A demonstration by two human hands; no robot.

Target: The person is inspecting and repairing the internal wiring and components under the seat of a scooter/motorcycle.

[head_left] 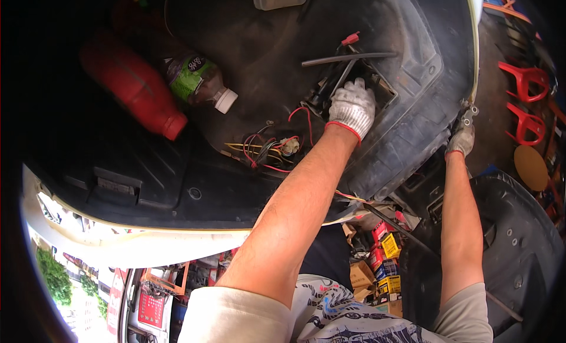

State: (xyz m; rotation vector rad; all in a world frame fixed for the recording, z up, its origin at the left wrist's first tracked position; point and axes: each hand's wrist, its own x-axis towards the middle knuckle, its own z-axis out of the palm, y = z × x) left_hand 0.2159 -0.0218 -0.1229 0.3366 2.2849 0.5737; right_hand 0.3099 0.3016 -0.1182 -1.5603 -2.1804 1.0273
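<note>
My left hand (354, 107), in a pale knitted glove with a red cuff, reaches into a rectangular opening (386, 92) in a dusty black moulded liner (253, 54). Its fingers are curled downward, and whatever they grip is hidden. A grey rod-like strip (348, 59) lies across the opening, with a red connector (350, 39) beyond it. At the liner's right outer edge, my right hand (462, 140), gloved too, is closed at a metal bracket (470, 115) with round holes. Part of its fingers is out of sight.
Loose coloured wires with a pale connector (289, 145) lie left of my left forearm. Further left are a red bottle (138, 83) and a clear bottle with a green label (200, 81). A black seat-like panel (513, 237), small boxes (383, 266) and red plastic parts (526, 125) lie beyond.
</note>
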